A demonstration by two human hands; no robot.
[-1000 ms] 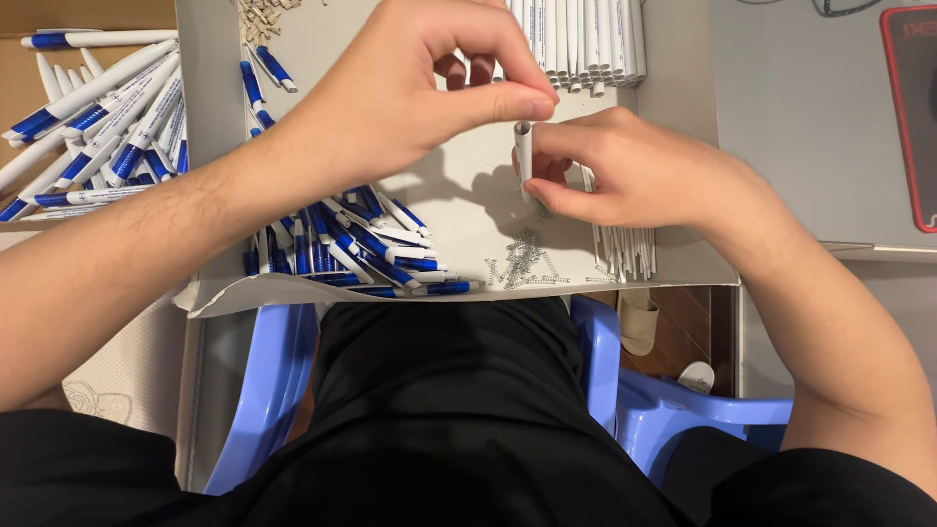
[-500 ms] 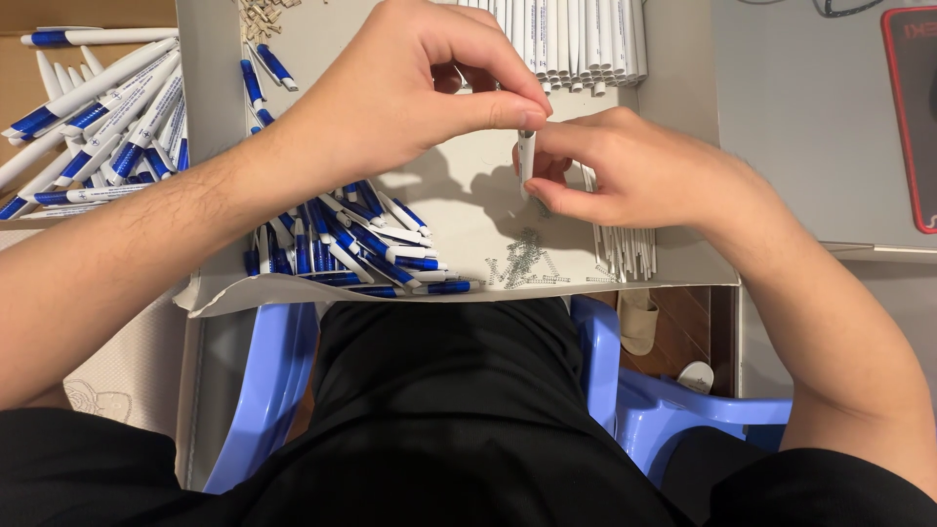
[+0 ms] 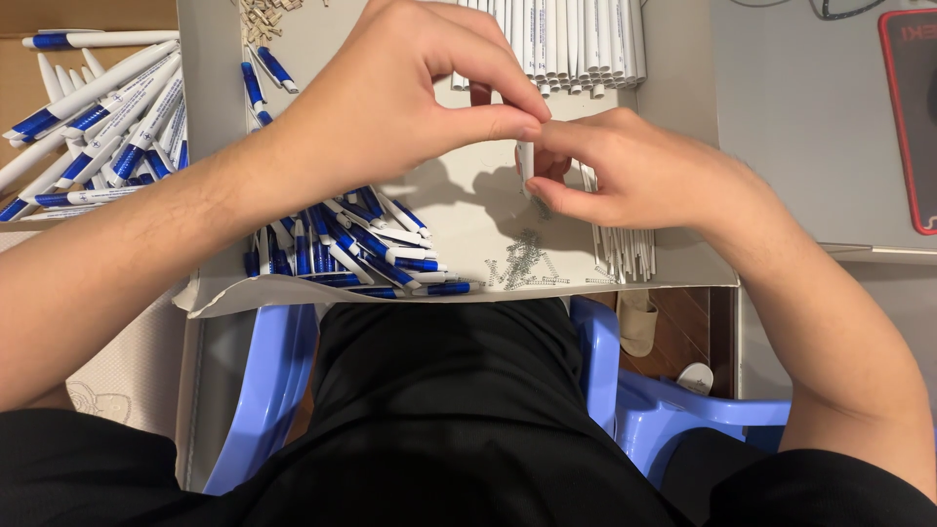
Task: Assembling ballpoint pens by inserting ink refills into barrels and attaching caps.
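My left hand (image 3: 410,98) and my right hand (image 3: 634,171) meet over a grey cardboard sheet (image 3: 459,205). The right hand grips a white pen barrel (image 3: 526,166), held nearly upright. The left hand's thumb and forefinger pinch together at the barrel's top end; what they hold is too small to see. A heap of blue-and-white pen parts (image 3: 351,244) lies under the left wrist. A small pile of thin metal springs (image 3: 522,263) rests below the hands.
A row of white barrels (image 3: 566,44) lies at the sheet's far edge, thin white refills (image 3: 625,249) at the right. Assembled blue-and-white pens (image 3: 93,117) are piled at left. A red-edged dark device (image 3: 913,117) sits far right. Blue plastic stools (image 3: 625,390) stand below.
The left hand's pinched fingertips have shifted slightly onto the top of the barrel. Otherwise both hands stay in place.
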